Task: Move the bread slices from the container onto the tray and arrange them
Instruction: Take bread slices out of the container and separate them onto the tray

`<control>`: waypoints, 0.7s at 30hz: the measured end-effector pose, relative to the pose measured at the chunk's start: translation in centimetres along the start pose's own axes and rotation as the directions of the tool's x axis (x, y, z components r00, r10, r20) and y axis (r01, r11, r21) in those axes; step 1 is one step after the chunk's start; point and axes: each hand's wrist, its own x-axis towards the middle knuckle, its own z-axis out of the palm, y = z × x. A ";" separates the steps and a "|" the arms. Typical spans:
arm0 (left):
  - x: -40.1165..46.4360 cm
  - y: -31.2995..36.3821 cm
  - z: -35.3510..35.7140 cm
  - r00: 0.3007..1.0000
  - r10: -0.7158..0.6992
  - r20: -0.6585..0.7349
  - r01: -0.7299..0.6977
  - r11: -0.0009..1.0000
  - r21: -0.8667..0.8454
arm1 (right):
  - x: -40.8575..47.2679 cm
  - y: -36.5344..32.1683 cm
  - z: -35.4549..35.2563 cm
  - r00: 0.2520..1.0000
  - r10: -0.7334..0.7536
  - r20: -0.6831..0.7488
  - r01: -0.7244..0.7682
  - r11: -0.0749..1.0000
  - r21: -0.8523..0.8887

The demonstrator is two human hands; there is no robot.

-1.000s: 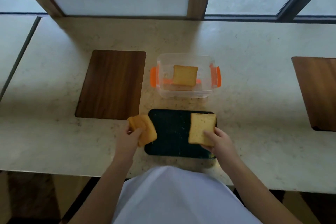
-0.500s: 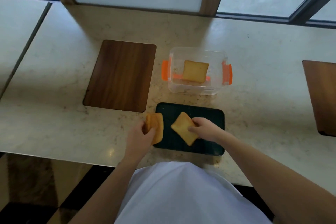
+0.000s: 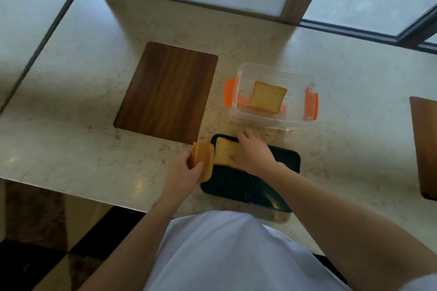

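A dark tray (image 3: 279, 168) lies at the counter's near edge. One bread slice (image 3: 224, 152) lies flat in the tray's far left corner, with my right hand (image 3: 253, 151) pressed on it, fingers spread. My left hand (image 3: 186, 169) grips a small stack of bread slices (image 3: 204, 160) on edge, just off the tray's left rim. Behind the tray stands a clear container (image 3: 272, 97) with orange clips; a single bread slice (image 3: 267, 97) lies inside it.
A dark wooden board (image 3: 165, 92) lies left of the container. Another wooden board (image 3: 425, 144) shows at the right edge. The counter's front edge runs just below the tray; my white-shirted torso fills the bottom. A window frame stands behind the counter.
My right hand slid its slice from the tray's right side to the far left corner and laid it flat. My left hand stayed at the tray's left rim with its stack.
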 end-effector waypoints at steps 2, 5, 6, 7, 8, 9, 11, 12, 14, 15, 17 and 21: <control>0.3 -0.2 0.1 1.000 0.002 0.019 -0.002 1.000 0.000 | -0.9 0.5 0.6 0.998 -0.014 -0.055 0.013 1.000 -0.007; 0.7 -0.6 0.2 0.999 -0.011 0.034 0.011 1.000 -0.006 | -2.2 1.5 1.6 0.997 -0.002 -0.074 0.000 1.000 -0.027; 0.8 -0.7 0.2 0.999 -0.016 0.036 0.016 1.000 -0.012 | -2.5 1.7 1.8 0.998 0.008 -0.056 -0.011 0.999 -0.045; 0.8 -0.8 0.3 0.999 -0.020 0.038 0.021 1.000 -0.013 | -2.6 1.9 2.1 0.999 0.022 -0.037 -0.024 0.998 -0.061; 0.9 -0.8 0.3 0.999 -0.021 0.039 0.021 1.000 -0.009 | -2.6 1.9 2.2 0.999 0.036 -0.025 -0.038 0.997 -0.068; 0.9 -0.9 0.4 0.999 -0.019 0.039 0.019 1.000 -0.001 | -2.5 1.8 2.3 0.999 0.044 -0.024 -0.045 0.997 -0.069; 1.0 -0.8 0.3 0.999 -0.011 0.041 0.010 1.000 0.014 | -2.1 1.6 2.4 0.999 0.040 -0.028 -0.042 0.997 -0.063; 1.0 -0.8 0.3 0.999 -0.008 0.044 0.007 1.000 0.016 | -1.9 1.5 2.4 0.999 0.039 -0.024 -0.040 0.998 -0.054; 1.0 -0.6 0.3 0.999 -0.009 0.047 0.009 1.000 0.008 | -1.5 1.3 2.3 0.999 0.048 -0.014 -0.049 0.998 -0.036; 0.9 -0.5 0.2 0.999 -0.015 0.047 0.015 1.000 0.001 | -1.3 1.1 2.3 0.999 0.053 -0.011 -0.053 0.998 -0.031; 0.8 -0.5 0.1 0.999 -0.016 0.044 0.017 1.000 -0.006 | -1.0 0.9 2.2 0.999 0.051 -0.008 -0.052 0.998 -0.030; 0.4 -1.0 0.1 0.997 -0.038 0.060 0.039 0.999 -0.017 | -1.1 0.6 2.0 0.999 0.049 -0.010 -0.050 0.999 -0.022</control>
